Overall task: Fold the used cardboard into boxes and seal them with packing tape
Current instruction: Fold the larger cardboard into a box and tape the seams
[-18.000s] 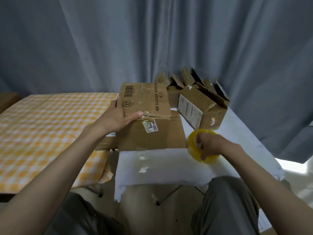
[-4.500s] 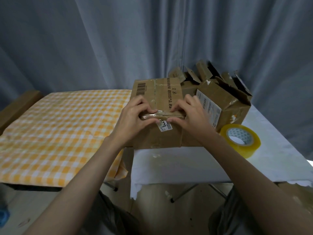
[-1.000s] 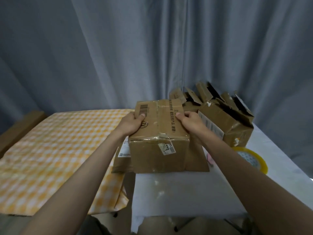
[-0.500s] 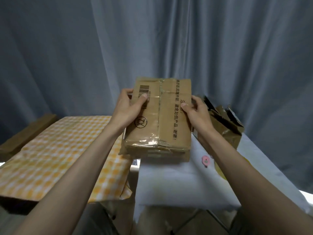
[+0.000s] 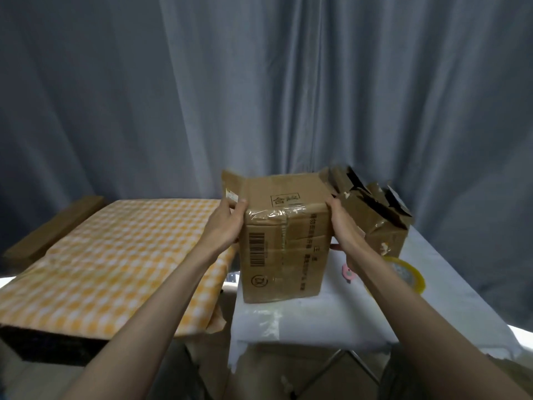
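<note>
Box (image 5: 284, 241) upright on white worktop (image 5: 331, 319), near left edge. Left hand (image 5: 227, 226) and right hand (image 5: 341, 226) clamp opposite sides, fingers curled over top corners. Taped seam faces camera; far flaps look open.

Risks:
- Old tape wrinkled, may peel under squeeze
- Box could slide off left edge
- Tape roll (image 5: 408, 274) partly behind right forearm; elbow could knock it off

We see our two bare forearms, no sleeves, watch or rings, reaching from five and seven o'clock to the left hand (image 5: 227, 226) and right hand (image 5: 343, 226).
</note>
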The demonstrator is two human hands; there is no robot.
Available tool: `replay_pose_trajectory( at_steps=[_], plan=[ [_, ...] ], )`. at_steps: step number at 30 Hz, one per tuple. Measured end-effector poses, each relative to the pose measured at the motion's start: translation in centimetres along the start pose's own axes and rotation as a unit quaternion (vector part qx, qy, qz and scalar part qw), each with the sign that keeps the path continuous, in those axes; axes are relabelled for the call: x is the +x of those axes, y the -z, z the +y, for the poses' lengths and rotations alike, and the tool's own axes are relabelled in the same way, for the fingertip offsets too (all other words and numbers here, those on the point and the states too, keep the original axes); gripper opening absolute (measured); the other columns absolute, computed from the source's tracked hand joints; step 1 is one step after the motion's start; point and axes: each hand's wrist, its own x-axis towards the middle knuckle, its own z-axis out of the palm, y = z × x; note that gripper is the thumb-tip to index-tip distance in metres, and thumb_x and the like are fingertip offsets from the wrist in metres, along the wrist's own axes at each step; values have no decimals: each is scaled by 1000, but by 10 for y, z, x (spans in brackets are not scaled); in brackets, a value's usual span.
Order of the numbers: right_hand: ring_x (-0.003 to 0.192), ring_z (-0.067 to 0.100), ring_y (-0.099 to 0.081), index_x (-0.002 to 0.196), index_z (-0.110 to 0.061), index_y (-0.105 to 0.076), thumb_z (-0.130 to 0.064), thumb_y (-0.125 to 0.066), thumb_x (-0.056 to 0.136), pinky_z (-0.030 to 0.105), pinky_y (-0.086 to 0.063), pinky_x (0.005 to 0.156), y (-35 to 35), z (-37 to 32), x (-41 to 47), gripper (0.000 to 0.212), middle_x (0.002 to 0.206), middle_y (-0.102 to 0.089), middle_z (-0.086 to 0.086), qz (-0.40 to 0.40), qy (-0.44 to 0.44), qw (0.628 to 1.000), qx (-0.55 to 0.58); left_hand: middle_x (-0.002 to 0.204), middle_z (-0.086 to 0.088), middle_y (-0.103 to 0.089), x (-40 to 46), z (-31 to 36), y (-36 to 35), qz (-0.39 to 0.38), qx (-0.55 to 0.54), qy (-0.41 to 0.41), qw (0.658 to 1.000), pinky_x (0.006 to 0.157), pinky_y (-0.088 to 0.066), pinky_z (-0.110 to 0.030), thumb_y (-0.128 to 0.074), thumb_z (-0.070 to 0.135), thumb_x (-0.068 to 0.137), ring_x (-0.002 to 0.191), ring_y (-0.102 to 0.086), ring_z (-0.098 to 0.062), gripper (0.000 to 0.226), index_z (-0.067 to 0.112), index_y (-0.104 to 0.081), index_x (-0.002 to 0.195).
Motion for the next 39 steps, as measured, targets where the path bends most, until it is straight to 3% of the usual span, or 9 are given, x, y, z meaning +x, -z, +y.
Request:
replay_pose_trajectory(
  at_steps=[6,8,14,17,21,24,29,35,39],
  plan=[
    [107,23,-63,108,-21,-67,-51,-36,92,49,-46,102,8,-4,1,46,109,-72,4,-1,22,1000,13,84,0,-61,6,7,-3,11,-11,-52,999,85,-53,-51,-50,40,100,78,-59,-16,32,14,-53,80],
    [115,25,-59,118,-22,-62,-38,-43,90,49,-44,105,11,-5,6,38,120,-67,5,17,47,998,22,103,-4,-65,9,3,1,16,-43,-67,997,89,-55,-48,-55,22,95,91,-62,-17,8,16,-60,98],
    [94,12,-64,147,-20,-39,7,-62,87,21,-56,67,9,28,4,70,116,-63,3,-5,86,996,14,132,8,-54,2,-27,-10,-18,-113,-112,987,92,-51,-26,-68,20,90,120,-55,-8,48,24,-48,133],
    [103,16,-62,146,-15,-33,8,-67,87,32,-59,81,5,63,3,72,134,-54,6,-36,47,998,-3,124,12,-60,-10,-54,-24,-18,-122,-59,991,79,-49,-11,-59,14,96,120,-57,-8,31,22,-52,126],
    [104,10,-60,136,-13,-34,2,-60,94,23,-55,81,-5,97,1,52,136,-55,10,-49,9,999,-8,120,15,-62,-26,-90,-33,-36,-98,-5,995,79,-50,-13,-51,9,99,114,-60,1,26,19,-52,122],
    [123,24,-55,138,-11,-31,-15,-57,100,43,-46,106,-10,111,1,46,138,-55,13,-48,-6,998,-47,123,18,-58,-35,-102,-38,-66,-70,10,995,74,-44,-4,-51,16,101,102,-56,18,32,17,-49,133],
    [128,25,-52,144,-13,-41,-17,-59,97,37,-44,104,-2,113,-6,51,139,-55,6,-61,-5,990,-130,146,2,-52,-42,-105,-28,-72,7,18,997,110,-41,-37,-50,23,102,131,-50,-17,46,18,-44,147],
    [94,24,-63,129,-13,-57,-18,-44,102,39,-52,82,25,90,3,30,118,-66,12,121,-12,992,30,139,-3,-53,-33,-83,12,199,-59,28,978,97,-41,-31,-45,30,100,120,-53,-20,45,18,-41,144],
    [98,19,-72,121,-12,-65,-41,-55,94,33,-58,90,36,46,15,41,108,-74,4,88,3,978,189,130,-2,-59,-8,-39,20,148,-89,27,985,105,-43,-34,-66,53,86,118,-56,-17,85,14,-30,151]
  ],
)
